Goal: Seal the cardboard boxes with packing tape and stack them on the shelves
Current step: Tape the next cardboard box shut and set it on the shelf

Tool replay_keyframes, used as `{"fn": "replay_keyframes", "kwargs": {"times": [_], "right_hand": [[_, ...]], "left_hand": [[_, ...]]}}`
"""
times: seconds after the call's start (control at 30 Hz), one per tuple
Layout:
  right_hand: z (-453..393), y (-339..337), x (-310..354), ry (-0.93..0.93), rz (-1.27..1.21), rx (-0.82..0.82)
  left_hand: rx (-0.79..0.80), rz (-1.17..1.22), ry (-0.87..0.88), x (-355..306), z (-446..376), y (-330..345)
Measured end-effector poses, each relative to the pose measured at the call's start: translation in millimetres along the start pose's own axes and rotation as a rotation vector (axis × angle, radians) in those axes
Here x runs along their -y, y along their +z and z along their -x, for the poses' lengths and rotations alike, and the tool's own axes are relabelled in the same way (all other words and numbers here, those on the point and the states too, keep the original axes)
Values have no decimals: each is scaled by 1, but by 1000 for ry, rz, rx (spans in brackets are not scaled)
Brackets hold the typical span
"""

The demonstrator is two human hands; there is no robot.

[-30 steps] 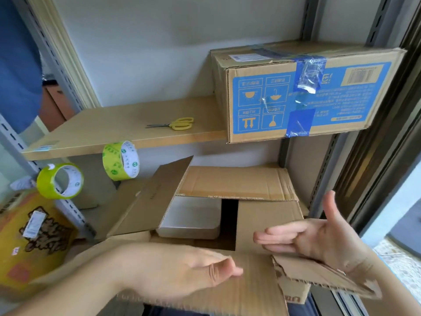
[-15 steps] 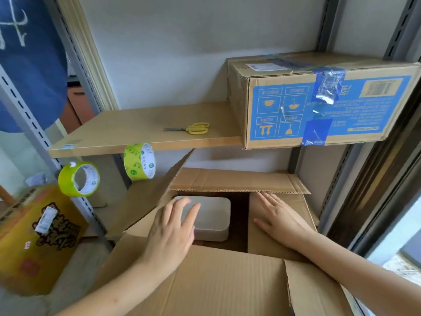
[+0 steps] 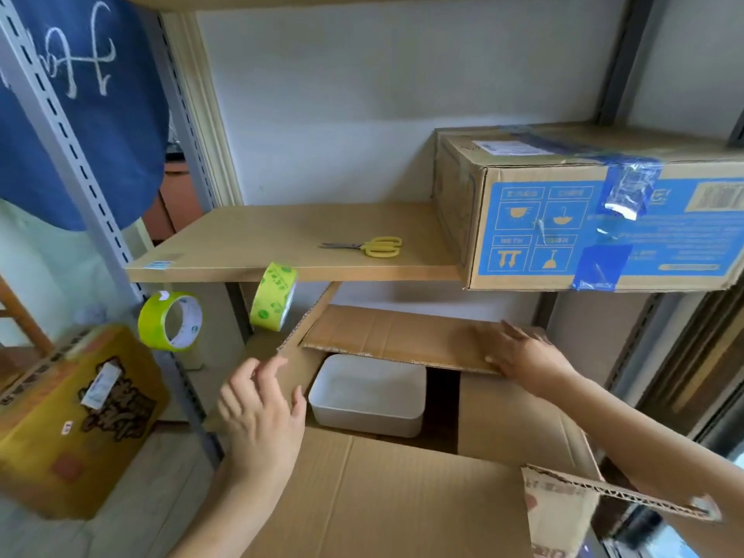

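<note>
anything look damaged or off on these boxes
Yes. The sealed box on the shelf has a crumpled, peeling tape end on its front, and its printed icons sit upside down. The open box's near-right flap has a ragged, torn edge.

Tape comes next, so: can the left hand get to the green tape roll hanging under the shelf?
Probably yes. The left hand is free, and nothing shows between it and the green tape roll above it.
</note>
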State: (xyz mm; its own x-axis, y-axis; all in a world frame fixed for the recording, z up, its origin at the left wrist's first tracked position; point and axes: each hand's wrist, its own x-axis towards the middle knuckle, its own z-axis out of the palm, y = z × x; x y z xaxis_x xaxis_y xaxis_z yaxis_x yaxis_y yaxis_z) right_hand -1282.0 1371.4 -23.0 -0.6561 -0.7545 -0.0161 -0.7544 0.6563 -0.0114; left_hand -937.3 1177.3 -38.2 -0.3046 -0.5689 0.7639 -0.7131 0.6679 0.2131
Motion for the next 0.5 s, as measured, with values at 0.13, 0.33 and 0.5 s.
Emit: {"fn": "replay_keyframes", "kwargs": {"times": [0.13,0.33,0.5], "right_hand": [[-3,19,5,-143,78,93],[10,16,8,-191,159,-173],[26,-15,-5,-190,264,-232]], "left_hand": [[75,317,-407,5,-1,1],[406,247,-247,-5,7,-4],[497,115,-266,6,29,-23]]}}
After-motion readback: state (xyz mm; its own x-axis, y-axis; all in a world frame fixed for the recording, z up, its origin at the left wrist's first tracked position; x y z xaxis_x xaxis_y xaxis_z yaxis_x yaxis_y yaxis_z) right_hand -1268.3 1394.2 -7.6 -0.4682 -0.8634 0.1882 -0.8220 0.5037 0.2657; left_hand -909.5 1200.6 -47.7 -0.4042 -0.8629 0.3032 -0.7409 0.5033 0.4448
